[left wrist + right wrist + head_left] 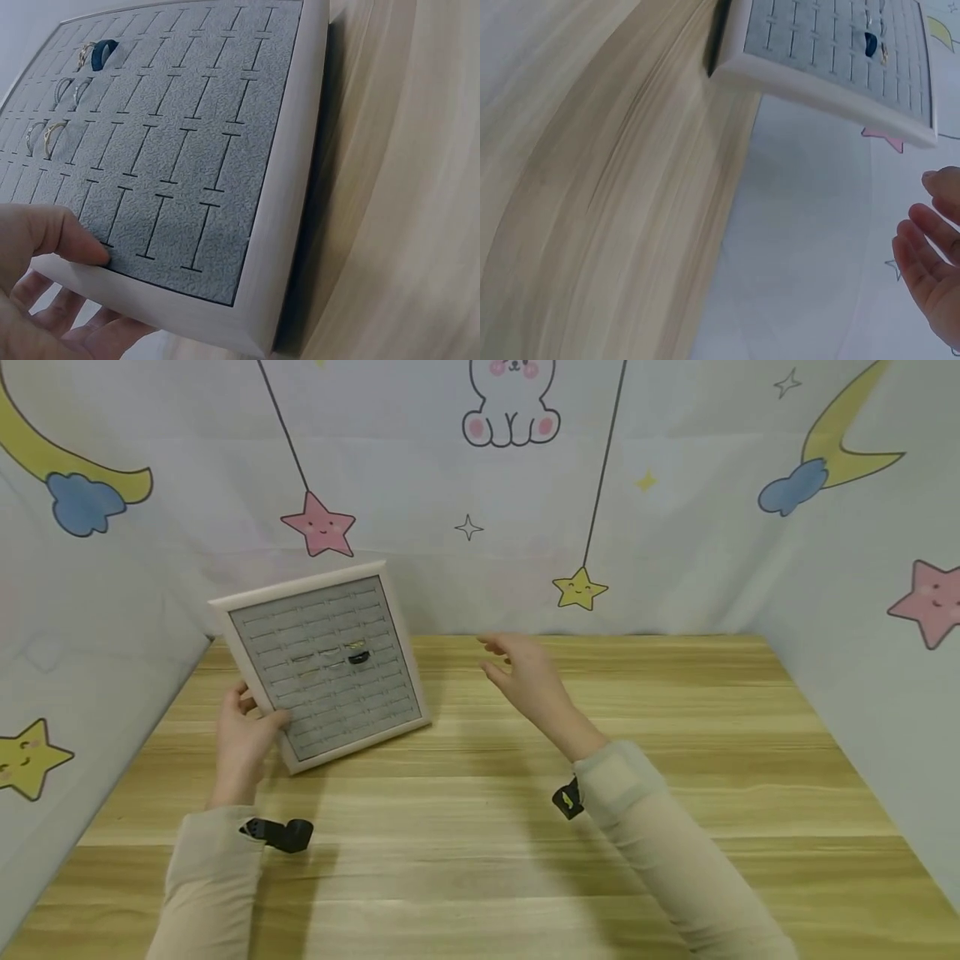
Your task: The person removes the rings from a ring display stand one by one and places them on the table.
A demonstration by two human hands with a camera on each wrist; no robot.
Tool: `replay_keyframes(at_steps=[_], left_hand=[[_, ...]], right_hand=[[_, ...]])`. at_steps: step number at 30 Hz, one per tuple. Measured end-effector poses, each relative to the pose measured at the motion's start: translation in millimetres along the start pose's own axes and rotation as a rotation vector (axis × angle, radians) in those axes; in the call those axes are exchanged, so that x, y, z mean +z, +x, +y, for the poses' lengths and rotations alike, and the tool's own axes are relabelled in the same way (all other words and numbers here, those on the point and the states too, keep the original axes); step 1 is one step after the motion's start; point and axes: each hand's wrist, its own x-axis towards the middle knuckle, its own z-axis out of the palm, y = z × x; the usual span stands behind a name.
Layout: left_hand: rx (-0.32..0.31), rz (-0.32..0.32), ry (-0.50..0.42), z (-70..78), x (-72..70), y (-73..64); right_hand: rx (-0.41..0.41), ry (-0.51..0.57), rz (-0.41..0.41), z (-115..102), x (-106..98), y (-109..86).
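A ring display tray (407, 652) with a pale frame and grey slotted padding stands tilted up on the table at the left. My left hand (243, 735) grips its left side, thumb over the front and fingers behind the frame. Several rings sit in the slots near the middle, among them a dark band (104, 55) and a gold-toned ring (52, 140). To the right of the tray my right hand (528, 681) hovers above the table, apart from it, its fingers loosely bent and holding nothing.
The wood-grain table (450, 860) spreads out in front. White cloth walls (420, 468) printed with stars, moons and a bear close off the back and both sides. A small black camera (281, 835) is strapped at the left wrist.
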Motion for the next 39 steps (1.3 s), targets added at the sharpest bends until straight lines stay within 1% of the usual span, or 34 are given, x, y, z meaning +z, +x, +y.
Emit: replay_keyframes(at_steps=[4,8,14,22,30,39], left_hand=[[0.035,-0.02,-0.006,3.5,7.0,-3.2],[0.056,-0.056,-0.017,6.8,14.3,-5.9],[0.069,-0.115,-0.037,9.1,23.8,-9.4],[0.085,-0.17,-0.058,13.2,34.8,-13.3],[0.113,-0.219,-0.07,16.9,45.7,-16.9],[0.153,-0.3,-0.036,17.6,48.0,-16.8]], right_hand=[[-0.055,-0.008,0.009,-10,5,5.6],[-0.088,-0.022,0.0,-19,12,11.6],[-0.091,-0.018,-0.031,-30,20,17.4],[-0.124,-0.072,-0.014,-32,27,18.2],[-0.095,-0.088,-0.014,-26,29,19.5],[-0.052,-0.053,-0.009,-23,28,18.7]])
